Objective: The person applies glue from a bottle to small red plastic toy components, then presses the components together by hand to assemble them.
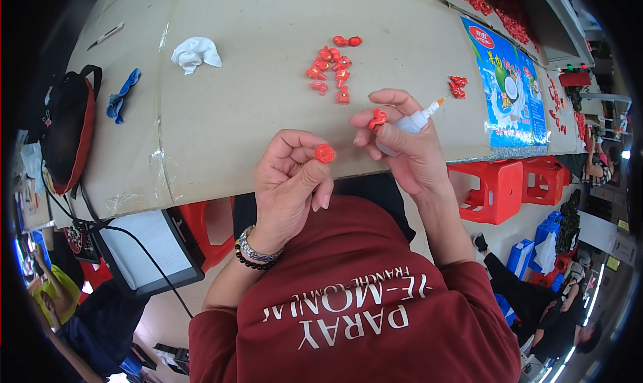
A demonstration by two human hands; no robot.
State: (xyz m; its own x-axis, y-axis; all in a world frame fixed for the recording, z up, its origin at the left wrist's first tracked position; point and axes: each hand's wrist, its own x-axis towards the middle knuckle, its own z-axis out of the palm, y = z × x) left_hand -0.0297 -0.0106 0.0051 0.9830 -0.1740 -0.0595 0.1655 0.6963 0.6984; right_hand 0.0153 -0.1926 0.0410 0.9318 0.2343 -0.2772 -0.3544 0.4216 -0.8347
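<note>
My left hand [293, 175] is closed, pinching a small round red plastic piece [325, 153] between thumb and forefinger. To its right, my right hand [408, 138] grips a whitish squeeze bottle [413, 122] with a thin needle tip, which looks like a glue bottle. The tip points up and to the right. Between that hand's thumb and fingers sits a small red figure-like plastic part [378, 120]. The two red pieces are apart. Beyond my hands, several similar red parts [328, 63] lie in a loose cluster on the table [248, 95].
A small red pile [457, 87] lies right, beside a blue printed sheet [512, 82]. Further left are a crumpled white tissue [196, 53], a blue cloth strip [124, 96], a pen [106, 36] and a black-and-red bag [72, 130]. Red stools [492, 192] stand by the table's near edge.
</note>
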